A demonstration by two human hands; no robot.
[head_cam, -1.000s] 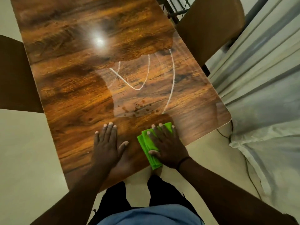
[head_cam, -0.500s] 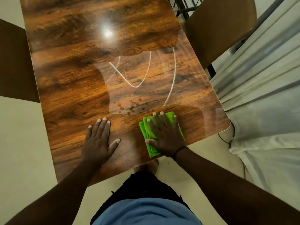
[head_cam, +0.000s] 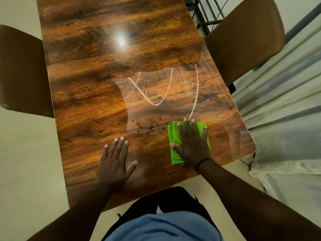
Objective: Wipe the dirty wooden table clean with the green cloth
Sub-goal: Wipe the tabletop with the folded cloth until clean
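Observation:
A glossy wooden table (head_cam: 97,105) stretches away from me. Dark brown spots (head_cam: 147,126) speckle it near the front, with white chalk-like lines (head_cam: 156,94) just beyond them. The folded green cloth (head_cam: 174,145) lies flat on the table's right front part. My right hand (head_cam: 192,143) presses down on it with fingers spread, fingertips at the cloth's far edge. The spots sit just left of the cloth. My left hand (head_cam: 115,160) rests flat on the bare wood to the left, fingers apart, holding nothing.
A brown chair (head_cam: 243,37) stands at the table's right side and another chair (head_cam: 20,72) at its left. Pale curtain fabric (head_cam: 281,108) hangs and pools on the floor to the right. A bright lamp reflection (head_cam: 120,40) glares on the table farther away.
My right hand has slid the green cloth away from me and to the right, up to the lower end of a white line. My left hand stayed flat on the wood.

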